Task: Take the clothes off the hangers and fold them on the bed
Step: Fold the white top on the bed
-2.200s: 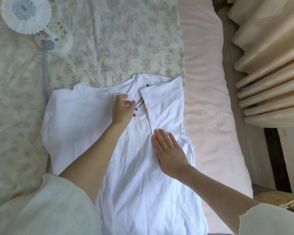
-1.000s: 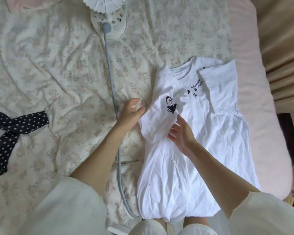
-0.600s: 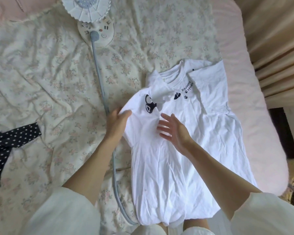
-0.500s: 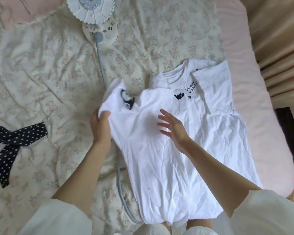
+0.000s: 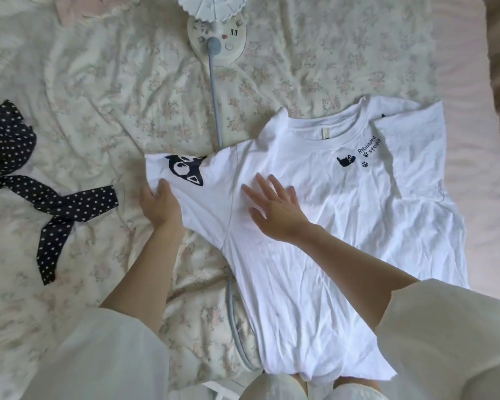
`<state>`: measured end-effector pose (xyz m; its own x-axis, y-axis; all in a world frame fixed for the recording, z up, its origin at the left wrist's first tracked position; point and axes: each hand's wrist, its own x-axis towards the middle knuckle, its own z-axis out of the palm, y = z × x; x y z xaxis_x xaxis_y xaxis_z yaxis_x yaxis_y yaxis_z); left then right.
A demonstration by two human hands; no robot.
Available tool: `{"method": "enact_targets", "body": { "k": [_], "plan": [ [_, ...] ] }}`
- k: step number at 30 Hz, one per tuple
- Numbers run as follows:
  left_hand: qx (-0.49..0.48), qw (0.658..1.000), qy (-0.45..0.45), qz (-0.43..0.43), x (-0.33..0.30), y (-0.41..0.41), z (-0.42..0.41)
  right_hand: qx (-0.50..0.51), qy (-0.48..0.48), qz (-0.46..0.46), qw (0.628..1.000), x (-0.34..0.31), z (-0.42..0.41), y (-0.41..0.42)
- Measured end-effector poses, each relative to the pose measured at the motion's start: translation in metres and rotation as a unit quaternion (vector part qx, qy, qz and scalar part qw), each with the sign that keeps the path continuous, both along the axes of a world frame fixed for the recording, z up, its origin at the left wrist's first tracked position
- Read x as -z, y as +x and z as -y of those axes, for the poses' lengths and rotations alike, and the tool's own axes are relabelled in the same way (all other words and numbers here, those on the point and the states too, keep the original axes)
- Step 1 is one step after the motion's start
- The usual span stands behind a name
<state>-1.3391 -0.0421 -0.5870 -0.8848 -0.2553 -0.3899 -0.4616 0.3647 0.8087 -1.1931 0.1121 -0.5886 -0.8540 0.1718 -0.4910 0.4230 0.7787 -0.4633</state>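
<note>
A white cotton T-shirt [image 5: 344, 215] lies flat on the floral-quilted bed [image 5: 113, 90] (right sleeve folded in). The left hand [image 5: 159, 207] pinches its spread sleeve; the right hand [image 5: 274, 209] presses flat on the chest.

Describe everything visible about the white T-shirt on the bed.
The white T-shirt lies front up on the floral bedspread, thin and creased like cotton. It has a ribbed round neck, a small dark cat, paw prints and lettering on the chest, and a larger dark cat print on the spread-out sleeve. The other side is folded inward. The left hand grips the sleeve edge; the right hand lies flat on the chest. It covers part of a grey cord.
</note>
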Motion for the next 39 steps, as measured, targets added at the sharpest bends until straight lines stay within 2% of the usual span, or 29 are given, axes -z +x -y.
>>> {"method": "enact_targets", "body": {
  "k": [2, 5, 6, 9, 11, 13, 14, 15, 16, 17, 18, 19, 20, 22, 24, 25, 26, 27, 29, 31, 32, 33, 34, 36, 39],
  "plan": [
    [-0.055, 0.998, -0.03, 0.004, 0.002, 0.005, 0.011, -0.02, 0.021, 0.033, 0.999, 0.002, 0.0, -0.006],
    [-0.033, 0.989, -0.098, 0.108, 0.011, 0.015, 0.03, -0.041, 0.037, 0.072, 0.996, 0.005, 0.003, -0.013],
    [-0.012, 0.986, -0.08, 0.144, 0.013, 0.015, 0.035, -0.041, 0.038, 0.077, 0.996, 0.006, 0.004, -0.014],
    [0.0, 0.97, 0.046, 0.239, 0.005, 0.001, 0.046, -0.029, 0.036, 0.073, 0.996, 0.005, 0.009, -0.015],
    [0.0, 0.979, 0.038, 0.202, 0.0, 0.0, 0.033, 0.01, 0.013, 0.03, 0.999, 0.005, 0.012, -0.014],
    [-0.037, 0.996, -0.053, 0.061, -0.01, 0.002, 0.011, 0.136, -0.088, -0.072, 0.984, 0.004, 0.015, -0.013],
    [0.007, 0.997, -0.075, 0.03, -0.018, 0.006, -0.001, 0.232, -0.172, -0.107, 0.951, 0.003, 0.014, -0.011],
    [0.071, 0.995, 0.009, 0.075, -0.025, 0.011, -0.013, 0.334, -0.267, -0.109, 0.898, -0.001, 0.012, -0.009],
    [0.173, 0.952, 0.152, 0.203, -0.039, 0.017, -0.027, 0.421, -0.356, -0.092, 0.829, -0.006, 0.01, -0.007],
    [0.268, 0.886, 0.228, 0.302, -0.052, 0.019, -0.034, 0.482, -0.427, -0.066, 0.762, -0.008, 0.008, -0.003],
    [0.347, 0.842, 0.244, 0.333, -0.061, 0.018, -0.039, 0.516, -0.47, -0.04, 0.715, -0.009, 0.005, 0.002],
    [0.404, 0.819, 0.242, 0.329, -0.065, 0.017, -0.043, 0.533, -0.495, -0.024, 0.686, -0.01, 0.001, 0.007],
    [0.424, 0.826, 0.225, 0.295, -0.063, 0.02, -0.054, 0.546, -0.513, -0.015, 0.663, -0.008, -0.002, 0.011],
    [0.369, 0.89, 0.185, 0.192, -0.059, 0.021, -0.066, 0.568, -0.538, -0.007, 0.623, -0.006, -0.009, 0.016],
    [0.307, 0.944, 0.092, 0.078, -0.045, 0.015, -0.072, 0.581, -0.539, 0.003, 0.61, -0.007, -0.015, 0.015],
    [0.324, 0.945, 0.034, 0.031, -0.037, 0.011, -0.073, 0.585, -0.528, 0.011, 0.616, -0.007, -0.017, 0.013],
    [0.367, 0.93, -0.025, -0.003, -0.029, 0.008, -0.074, 0.588, -0.508, 0.014, 0.629, -0.006, -0.018, 0.011],
    [0.405, 0.91, -0.082, -0.028, -0.025, 0.004, -0.072, 0.586, -0.472, 0.015, 0.659, -0.007, -0.015, 0.005],
    [0.458, 0.876, -0.141, -0.051, -0.02, -0.003, -0.075, 0.565, -0.327, -0.043, 0.756, -0.005, -0.01, -0.003],
    [0.489, 0.855, -0.166, -0.053, -0.017, -0.012, -0.073, 0.424, -0.145, -0.168, 0.878, -0.008, -0.007, -0.01],
    [0.502, 0.844, -0.178, -0.057, -0.016, -0.016, -0.074, 0.321, -0.099, -0.196, 0.921, -0.008, -0.009, -0.011],
    [0.511, 0.836, -0.192, -0.06, -0.014, -0.019, -0.072, 0.226, -0.093, -0.176, 0.954, -0.009, -0.011, -0.012],
    [0.519, 0.827, -0.207, -0.063, -0.013, -0.022, -0.072, 0.151, -0.104, -0.121, 0.976, -0.01, -0.013, -0.013],
    [0.539, 0.808, -0.23, -0.054, -0.011, -0.025, -0.073, 0.065, -0.13, -0.018, 0.989, -0.006, -0.016, -0.009],
    [0.552, 0.792, -0.26, -0.016, -0.008, -0.025, -0.078, 0.066, -0.162, 0.0, 0.984, -0.001, -0.016, 0.006]
  ]
}}
